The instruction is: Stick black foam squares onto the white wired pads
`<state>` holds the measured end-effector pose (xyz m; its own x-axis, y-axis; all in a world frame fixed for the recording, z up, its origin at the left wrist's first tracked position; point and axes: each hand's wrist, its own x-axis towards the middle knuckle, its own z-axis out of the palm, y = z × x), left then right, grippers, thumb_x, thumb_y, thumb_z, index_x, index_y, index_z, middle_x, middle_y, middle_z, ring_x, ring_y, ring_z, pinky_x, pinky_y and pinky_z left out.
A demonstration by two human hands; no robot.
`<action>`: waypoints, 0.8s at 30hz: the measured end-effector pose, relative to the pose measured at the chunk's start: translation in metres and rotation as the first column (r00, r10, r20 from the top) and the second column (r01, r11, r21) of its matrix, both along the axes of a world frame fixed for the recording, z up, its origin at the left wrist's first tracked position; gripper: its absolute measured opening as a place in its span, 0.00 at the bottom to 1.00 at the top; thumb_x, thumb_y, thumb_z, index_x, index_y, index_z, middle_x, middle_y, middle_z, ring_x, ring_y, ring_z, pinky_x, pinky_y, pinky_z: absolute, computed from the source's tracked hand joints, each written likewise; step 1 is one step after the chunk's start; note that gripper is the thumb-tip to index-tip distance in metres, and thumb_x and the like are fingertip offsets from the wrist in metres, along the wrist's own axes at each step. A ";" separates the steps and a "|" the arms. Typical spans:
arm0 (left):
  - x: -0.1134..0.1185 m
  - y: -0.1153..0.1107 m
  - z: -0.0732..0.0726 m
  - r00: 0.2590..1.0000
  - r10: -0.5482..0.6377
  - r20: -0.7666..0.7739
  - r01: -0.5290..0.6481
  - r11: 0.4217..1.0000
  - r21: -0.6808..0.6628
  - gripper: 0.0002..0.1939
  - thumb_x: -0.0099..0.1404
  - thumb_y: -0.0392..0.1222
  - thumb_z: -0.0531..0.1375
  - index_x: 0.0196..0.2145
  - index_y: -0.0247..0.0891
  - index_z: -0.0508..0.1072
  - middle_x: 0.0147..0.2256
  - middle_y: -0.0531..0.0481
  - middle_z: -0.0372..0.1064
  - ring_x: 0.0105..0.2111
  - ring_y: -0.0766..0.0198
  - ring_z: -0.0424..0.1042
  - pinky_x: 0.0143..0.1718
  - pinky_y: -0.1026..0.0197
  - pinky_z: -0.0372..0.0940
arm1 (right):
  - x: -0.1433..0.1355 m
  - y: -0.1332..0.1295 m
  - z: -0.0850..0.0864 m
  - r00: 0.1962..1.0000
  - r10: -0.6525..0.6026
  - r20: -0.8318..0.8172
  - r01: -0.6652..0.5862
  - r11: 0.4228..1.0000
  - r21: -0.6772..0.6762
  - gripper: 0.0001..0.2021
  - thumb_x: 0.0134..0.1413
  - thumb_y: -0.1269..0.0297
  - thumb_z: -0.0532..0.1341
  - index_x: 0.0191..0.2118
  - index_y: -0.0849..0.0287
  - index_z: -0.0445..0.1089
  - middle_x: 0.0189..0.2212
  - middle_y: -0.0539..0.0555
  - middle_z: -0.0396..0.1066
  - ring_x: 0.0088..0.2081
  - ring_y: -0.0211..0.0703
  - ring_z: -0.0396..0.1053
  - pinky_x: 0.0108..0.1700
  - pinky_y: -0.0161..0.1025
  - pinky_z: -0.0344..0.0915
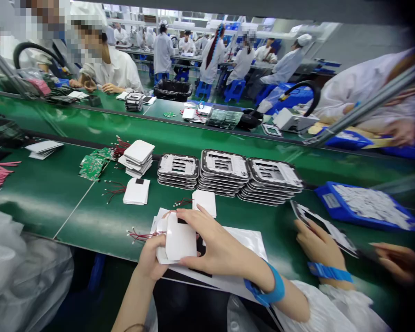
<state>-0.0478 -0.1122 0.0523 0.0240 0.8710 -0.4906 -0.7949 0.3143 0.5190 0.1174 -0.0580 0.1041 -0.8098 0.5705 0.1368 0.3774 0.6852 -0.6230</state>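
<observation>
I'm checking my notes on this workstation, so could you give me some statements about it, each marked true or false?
1. The left hand and right hand both hold the white pads. True.
2. The wearer's blue wristband is on the left wrist. False: the blue wristband is on the right wrist.
3. Three stacks of frames stand side by side beyond the hands. True.
4. The green circuit boards lie to the right of those stacks. False: the green circuit boards lie to their left.
5. The blue tray nearest the frames holds white pieces. True.
</observation>
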 end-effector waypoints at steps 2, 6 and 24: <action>0.000 -0.001 -0.003 1.000 -0.005 0.003 0.005 1.000 -0.001 0.30 0.45 0.28 0.58 0.48 0.35 0.75 0.27 0.48 0.77 0.36 0.48 0.77 0.44 0.50 0.72 | 0.000 -0.001 0.000 1.000 0.015 -0.007 -0.015 1.000 0.015 0.43 0.48 0.52 0.69 0.64 0.57 0.48 0.62 0.66 0.58 0.63 0.58 0.56 0.65 0.66 0.38; -0.002 -0.001 -0.009 1.000 -0.002 0.018 0.002 0.999 -0.041 0.30 0.50 0.27 0.60 0.52 0.34 0.72 0.32 0.48 0.79 0.41 0.49 0.77 0.49 0.50 0.71 | -0.002 0.002 0.000 0.996 0.020 -0.090 -0.022 0.999 -0.025 0.39 0.47 0.54 0.69 0.62 0.58 0.53 0.57 0.64 0.63 0.58 0.55 0.61 0.64 0.60 0.48; -0.006 0.015 -0.034 0.934 -0.186 0.304 0.168 0.982 0.086 0.32 0.49 0.28 0.54 0.53 0.44 0.69 0.44 0.46 0.77 0.49 0.44 0.73 0.50 0.36 0.66 | -0.036 0.051 0.006 0.779 -0.425 -0.460 0.083 0.799 -0.596 0.27 0.37 0.57 0.74 0.44 0.56 0.65 0.58 0.60 0.63 0.56 0.51 0.66 0.59 0.52 0.61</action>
<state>-0.0542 -0.0972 0.0182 0.3231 0.8653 -0.3832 -0.8531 0.4416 0.2779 0.0815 -0.0071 0.1101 -0.4988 0.8580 0.1228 -0.0357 0.1212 -0.9920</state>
